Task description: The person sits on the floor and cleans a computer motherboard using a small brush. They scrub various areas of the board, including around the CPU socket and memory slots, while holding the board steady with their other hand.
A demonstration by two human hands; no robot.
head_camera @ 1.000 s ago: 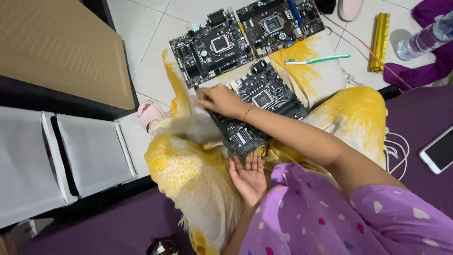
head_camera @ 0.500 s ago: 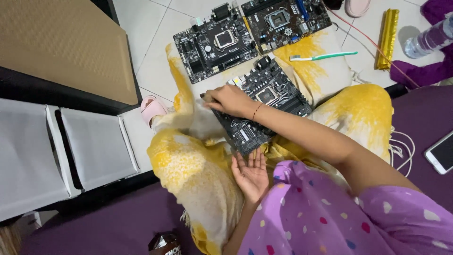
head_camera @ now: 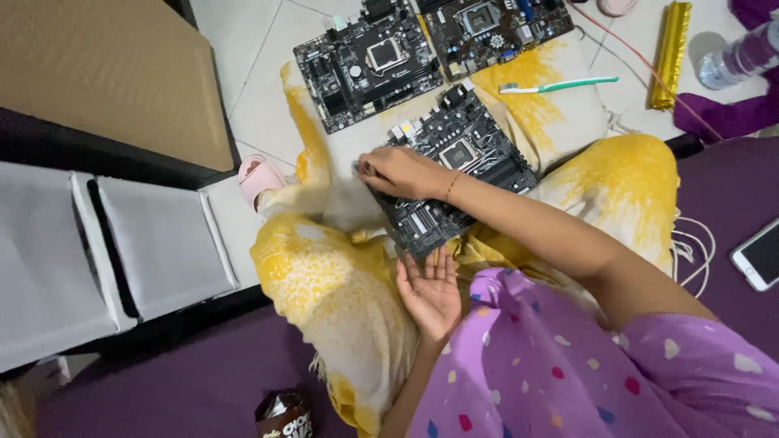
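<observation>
A single head-worn camera looks steeply down from above the seated person's lap, close enough that the purple sleeve (head_camera: 584, 365) fills the lower right. It faces the tiled floor (head_camera: 251, 73) ahead, where the circuit boards lie farther off at the top edge.

Floor: pale square tiles (head_camera: 243, 97). Brown board (head_camera: 114, 73) on dark ledge, upper left. Grey panels (head_camera: 105, 243), left. Purple mat (head_camera: 187, 381), below.
</observation>
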